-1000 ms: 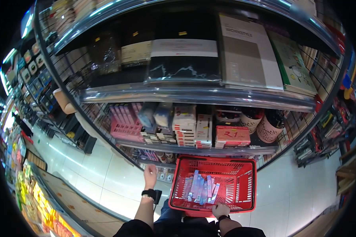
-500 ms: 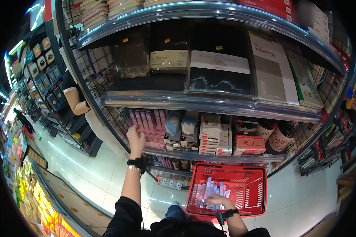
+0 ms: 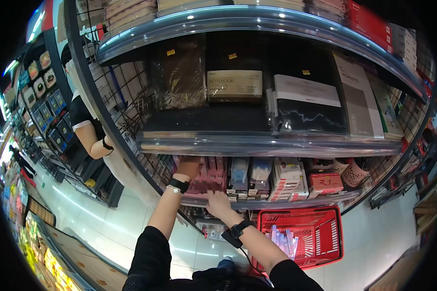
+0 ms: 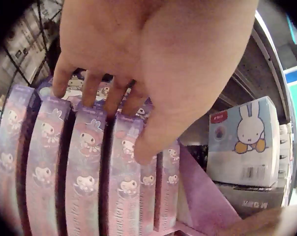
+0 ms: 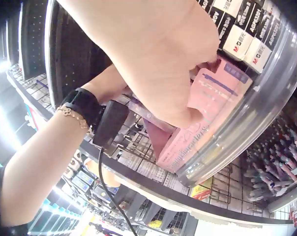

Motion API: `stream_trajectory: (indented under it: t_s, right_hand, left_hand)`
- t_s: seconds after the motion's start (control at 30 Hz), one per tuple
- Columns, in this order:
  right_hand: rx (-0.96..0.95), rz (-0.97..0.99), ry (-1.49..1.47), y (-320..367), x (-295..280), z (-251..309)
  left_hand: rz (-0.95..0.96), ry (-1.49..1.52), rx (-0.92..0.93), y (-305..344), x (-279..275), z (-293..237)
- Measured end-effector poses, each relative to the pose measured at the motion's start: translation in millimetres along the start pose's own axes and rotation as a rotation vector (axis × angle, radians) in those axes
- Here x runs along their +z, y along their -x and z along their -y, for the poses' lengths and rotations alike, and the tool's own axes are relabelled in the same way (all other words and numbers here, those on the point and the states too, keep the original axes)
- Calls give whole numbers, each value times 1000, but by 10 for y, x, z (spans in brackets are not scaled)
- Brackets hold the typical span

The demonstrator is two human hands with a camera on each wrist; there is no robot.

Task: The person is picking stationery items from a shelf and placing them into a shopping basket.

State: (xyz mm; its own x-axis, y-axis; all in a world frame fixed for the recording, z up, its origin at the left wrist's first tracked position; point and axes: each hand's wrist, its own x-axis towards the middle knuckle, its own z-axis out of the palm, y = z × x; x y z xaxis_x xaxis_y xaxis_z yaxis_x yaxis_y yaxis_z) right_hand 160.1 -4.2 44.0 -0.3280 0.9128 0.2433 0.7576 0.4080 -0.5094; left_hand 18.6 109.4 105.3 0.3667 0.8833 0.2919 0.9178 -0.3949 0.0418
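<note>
On the lower shelf, my left hand (image 3: pixel 189 167) reaches over pink and purple slim boxes (image 3: pixel 212 167). The left wrist view shows that hand (image 4: pixel 153 59) with fingers spread down at the tops of the upright boxes (image 4: pixel 84 167), its thumb touching one box's front. My right hand (image 3: pixel 219 204) is at the shelf's front edge. Seen from the right wrist, this hand (image 5: pixel 158 64) grips the front wall of the pink display box (image 5: pixel 215 101), thumb on its outer face and fingertips hidden behind the wall.
A red basket (image 3: pixel 337 233) with several slim boxes (image 3: pixel 286 241) stands below right. White and blue cartons (image 3: pixel 260 172) adjoin the pink box. Notebooks (image 3: pixel 234 83) lie above, behind a clear shelf edge (image 3: pixel 272 145). Another person's arm (image 3: pixel 90 140) is at left.
My left hand has moved up and deeper into the pink boxes. My right hand has left the basket and come to the display box's front. The head view has shifted left.
</note>
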Motion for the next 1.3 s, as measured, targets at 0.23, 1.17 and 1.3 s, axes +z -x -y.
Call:
stream_trajectory:
  t_s: [0.23, 1.17, 1.3]
  right_hand:
    - [219, 304, 244, -172, 278, 22]
    - [212, 350, 459, -347, 339, -41]
    - [231, 382, 411, -316, 262, 10]
  left_hand:
    - [-92, 50, 140, -41, 16, 75]
    - [-92, 179, 95, -164, -19, 390]
    - [-203, 179, 69, -44, 69, 488]
